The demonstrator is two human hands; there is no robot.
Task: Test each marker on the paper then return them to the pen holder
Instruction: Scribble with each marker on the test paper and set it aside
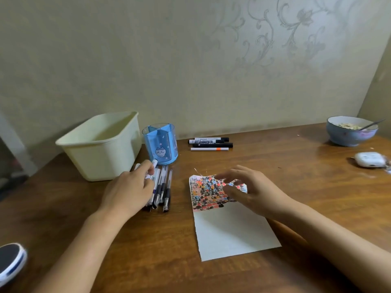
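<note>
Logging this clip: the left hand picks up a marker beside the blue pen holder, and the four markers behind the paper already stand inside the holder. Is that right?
Not quite. In the head view the left hand does hold a marker beside the blue pen holder, but the four markers lie flat on the table to the right of the holder, not inside it.

The paper [232,229] lies flat near the front middle of the worktop, its far part crowded with black, red and orange test marks and its near part blank. The blue see-through pen holder [160,144] with a cat picture stands upright towards the back edge, its compartments showing no pens. Four markers [210,143] lie side by side near the back edge, right of the holder. A bunch of pens [163,187] lies just in front of the holder.
</note>
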